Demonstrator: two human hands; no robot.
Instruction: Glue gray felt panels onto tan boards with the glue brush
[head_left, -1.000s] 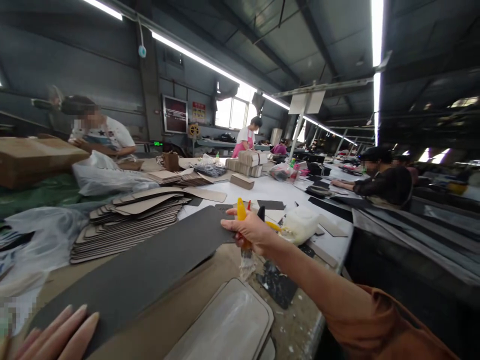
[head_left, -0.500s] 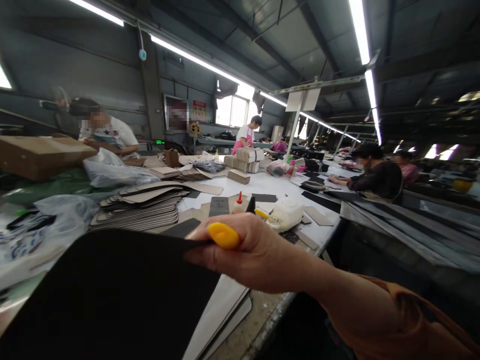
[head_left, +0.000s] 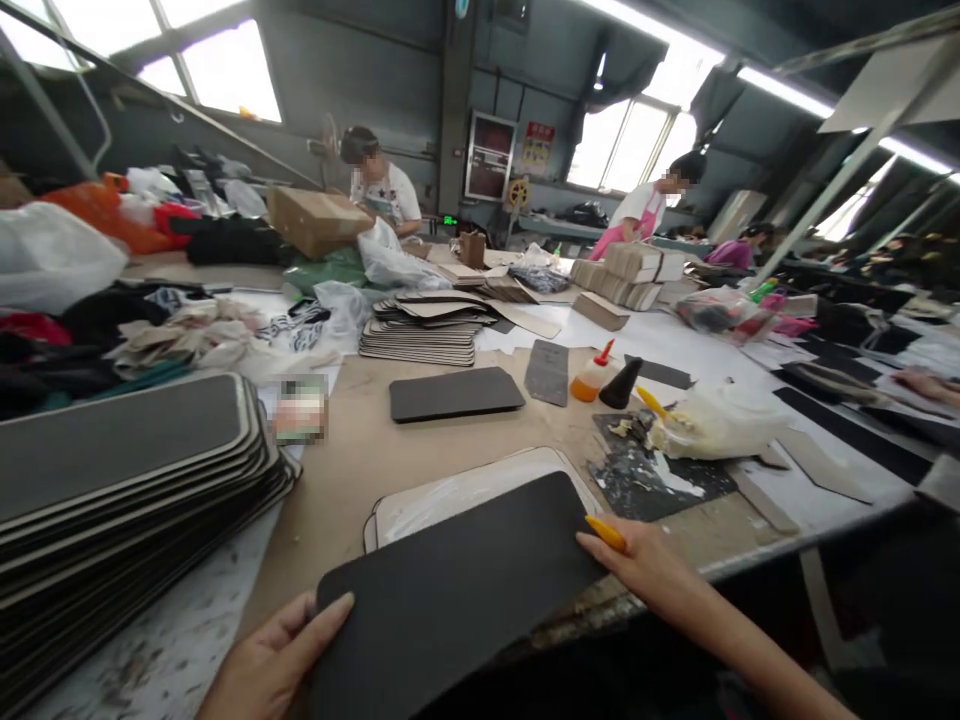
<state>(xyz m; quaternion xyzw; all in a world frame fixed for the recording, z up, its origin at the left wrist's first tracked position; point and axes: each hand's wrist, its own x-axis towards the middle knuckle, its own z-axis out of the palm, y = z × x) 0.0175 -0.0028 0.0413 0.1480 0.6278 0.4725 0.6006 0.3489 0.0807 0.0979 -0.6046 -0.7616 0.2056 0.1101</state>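
A large black panel with rounded corners (head_left: 457, 590) is held up at a tilt between my hands. My left hand (head_left: 281, 650) grips its left end, thumb on the face. At the opposite corner, my right hand (head_left: 645, 565) pinches the panel, with a yellow-handled tool (head_left: 606, 533) also held in it; the tool's working end is hidden. Under and behind the panel lie pale boards (head_left: 465, 497) with a shiny wet-looking coating. A smaller dark panel (head_left: 457, 393) rests flat beyond them.
Tall stacks of dark, pale-edged panels (head_left: 142, 440) stand at left. A glue-smeared black sheet (head_left: 637, 485), a whitish plastic jug (head_left: 720, 420) with a yellow-handled tool (head_left: 651, 400), and a red-tipped bottle (head_left: 591, 375) are at right. Co-workers (head_left: 386, 190) work across the table.
The view has swung left and down. The black panel has come down lower over the pale boards, and my left hand now shows on its left end.
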